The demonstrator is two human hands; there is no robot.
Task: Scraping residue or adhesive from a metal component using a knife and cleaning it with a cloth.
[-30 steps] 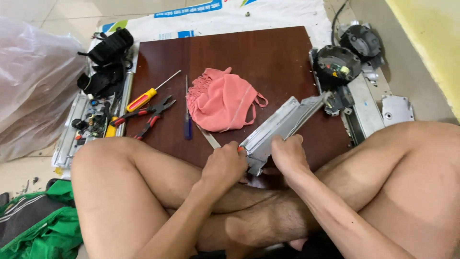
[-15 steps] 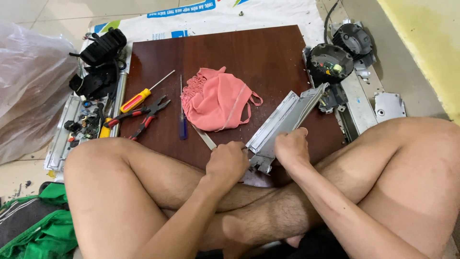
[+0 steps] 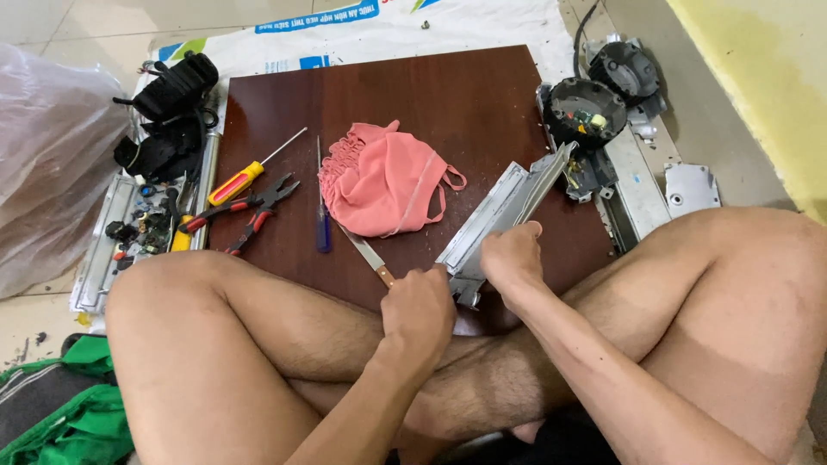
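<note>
A person sits cross-legged on the floor, bare knees spread wide, both hands meeting over the near edge of a dark brown wooden board (image 3: pixel 431 95) that lies flat in front of them. The left hand (image 3: pixel 419 312) is curled into a fist around the brown handle of a knife (image 3: pixel 366 251), whose thin blade runs away from the hand toward the upper left. The right hand (image 3: pixel 512 257) is closed over the near end of a long grey metal bracket (image 3: pixel 500 217), fingers folded on top of it; the bracket slants away from the hand up and to the right, its far end reaching the board's right edge. The two hands are just beside each other, with the bracket's near end between them. Just beyond the left hand lies a crumpled pink cloth mask (image 3: pixel 385 179), touching the knife blade. Farther to the left of that hand lie a blue-handled screwdriver (image 3: pixel 323 226), red-handled pliers (image 3: pixel 245 211) and a screwdriver with a yellow and red handle (image 3: pixel 245 176). Beyond the right hand, off the board, sit round black housings (image 3: pixel 588 108) with small parts inside, and a grey metal plate (image 3: pixel 692 188) lies to its right on the floor.
</note>
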